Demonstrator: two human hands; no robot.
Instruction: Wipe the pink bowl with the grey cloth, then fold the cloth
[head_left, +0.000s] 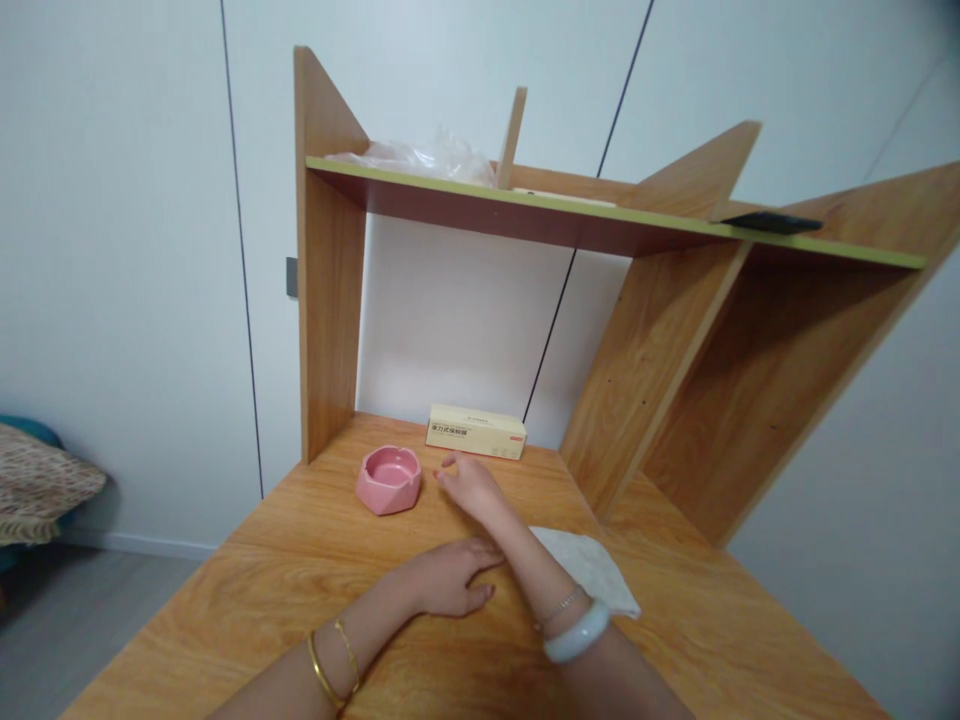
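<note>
My left hand point(454, 578) lies palm down on the wooden desk, its fingers stretched out and its thumb apart, holding nothing. Across and beyond it reaches my right hand point(472, 487), with loosely bent fingers slightly apart and nothing visible between them. To the left of my right hand sits a pink faceted ashtray point(386, 498) with notches in its rim. A cream-coloured cling film box point(475, 434) with printed characters stands just behind the right hand. Partly covered by my right forearm, a folded whitish cloth point(589, 568) lies flat on the desk point(300, 560).
Wooden shelving point(330, 330) rises from the back of the desk, with upright dividers at the right. On its upper shelf lie a crumpled clear plastic bag point(435, 160) and a dark flat object point(772, 222). Patterned fabric point(45, 480) is at the far left.
</note>
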